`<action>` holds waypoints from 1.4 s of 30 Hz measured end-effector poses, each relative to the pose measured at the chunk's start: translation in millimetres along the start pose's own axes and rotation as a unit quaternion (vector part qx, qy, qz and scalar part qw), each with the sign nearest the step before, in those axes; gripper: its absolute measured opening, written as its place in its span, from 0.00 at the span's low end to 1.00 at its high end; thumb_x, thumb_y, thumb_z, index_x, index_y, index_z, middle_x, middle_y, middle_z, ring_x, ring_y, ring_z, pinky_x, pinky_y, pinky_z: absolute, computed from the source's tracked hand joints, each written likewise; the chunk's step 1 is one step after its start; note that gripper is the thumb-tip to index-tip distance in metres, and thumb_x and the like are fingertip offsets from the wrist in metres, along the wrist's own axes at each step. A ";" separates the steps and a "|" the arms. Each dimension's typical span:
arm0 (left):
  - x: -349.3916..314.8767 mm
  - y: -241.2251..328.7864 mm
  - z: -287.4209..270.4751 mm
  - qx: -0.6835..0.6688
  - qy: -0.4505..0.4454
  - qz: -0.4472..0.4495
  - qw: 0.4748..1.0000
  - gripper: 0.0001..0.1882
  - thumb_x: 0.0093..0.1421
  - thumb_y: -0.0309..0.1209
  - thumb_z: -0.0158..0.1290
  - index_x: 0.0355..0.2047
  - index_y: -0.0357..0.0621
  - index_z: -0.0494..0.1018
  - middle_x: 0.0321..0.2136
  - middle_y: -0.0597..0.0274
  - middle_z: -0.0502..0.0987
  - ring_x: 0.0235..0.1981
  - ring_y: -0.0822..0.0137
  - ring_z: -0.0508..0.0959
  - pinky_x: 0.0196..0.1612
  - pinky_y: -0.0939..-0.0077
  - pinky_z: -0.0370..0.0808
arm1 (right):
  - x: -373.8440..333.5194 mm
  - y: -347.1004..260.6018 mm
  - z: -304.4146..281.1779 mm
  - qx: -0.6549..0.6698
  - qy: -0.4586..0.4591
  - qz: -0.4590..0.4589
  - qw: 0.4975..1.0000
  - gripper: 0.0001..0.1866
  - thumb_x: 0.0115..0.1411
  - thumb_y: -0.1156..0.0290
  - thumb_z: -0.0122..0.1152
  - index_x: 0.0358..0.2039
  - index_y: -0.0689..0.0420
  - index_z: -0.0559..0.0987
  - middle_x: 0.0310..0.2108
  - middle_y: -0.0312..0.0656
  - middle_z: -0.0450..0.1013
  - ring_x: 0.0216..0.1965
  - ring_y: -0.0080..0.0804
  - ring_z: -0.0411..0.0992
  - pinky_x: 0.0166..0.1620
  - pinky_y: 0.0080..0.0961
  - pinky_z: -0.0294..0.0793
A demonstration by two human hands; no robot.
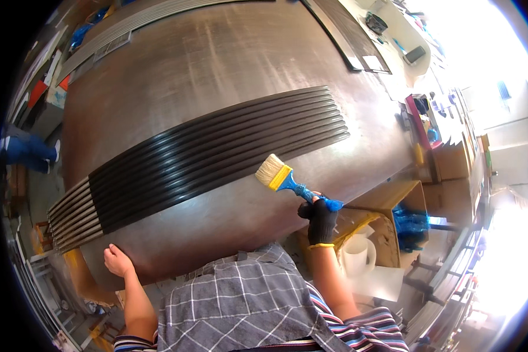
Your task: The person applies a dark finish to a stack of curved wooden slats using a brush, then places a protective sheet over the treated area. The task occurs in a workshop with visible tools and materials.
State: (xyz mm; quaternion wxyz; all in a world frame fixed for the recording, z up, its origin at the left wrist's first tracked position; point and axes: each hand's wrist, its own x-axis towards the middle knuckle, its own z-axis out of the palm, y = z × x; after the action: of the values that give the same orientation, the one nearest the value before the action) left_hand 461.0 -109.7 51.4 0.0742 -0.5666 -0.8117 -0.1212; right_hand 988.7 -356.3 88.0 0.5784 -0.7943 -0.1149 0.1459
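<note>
My right hand (pixel 322 223), in a black glove with a yellow cuff, grips a wide paintbrush (pixel 285 178) by its blue, plastic-wrapped handle. Pale bristles and a yellow ferrule point up and left, near the lower edge of a row of long ribbed strips (pixel 217 146). Those strips lie side by side across the metal-topped table (pixel 205 229); most of their length is black and glossy, while the left ends look like bare metal. My bare left hand (pixel 117 260) rests at the table's near left edge with fingers curled in; anything inside them is hidden.
Other long strips (pixel 158 17) lie along the table's far edge, and a dark framed panel (pixel 346 35) at the far right. Cardboard boxes (pixel 393 199) and a white jug (pixel 356 254) stand right of me. Another person's legs (pixel 29 149) show at far left.
</note>
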 end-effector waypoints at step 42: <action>40.5 -35.8 -25.8 -0.120 -0.020 0.109 0.987 0.15 0.60 0.37 0.53 0.41 0.40 0.68 0.38 0.55 0.72 0.41 0.54 0.70 0.45 0.60 0.66 | -57.6 -79.9 62.2 0.113 -0.159 -0.095 0.976 0.09 0.62 0.68 0.51 0.35 0.61 0.75 0.23 0.30 0.67 0.25 0.21 0.64 0.34 0.19 0.66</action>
State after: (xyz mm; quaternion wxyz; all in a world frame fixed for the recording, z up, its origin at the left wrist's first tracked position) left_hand 412.9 -92.2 82.6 0.0023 -0.6585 -0.7261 -0.1977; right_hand 911.2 -297.1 151.9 0.6500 -0.6757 -0.2636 0.2266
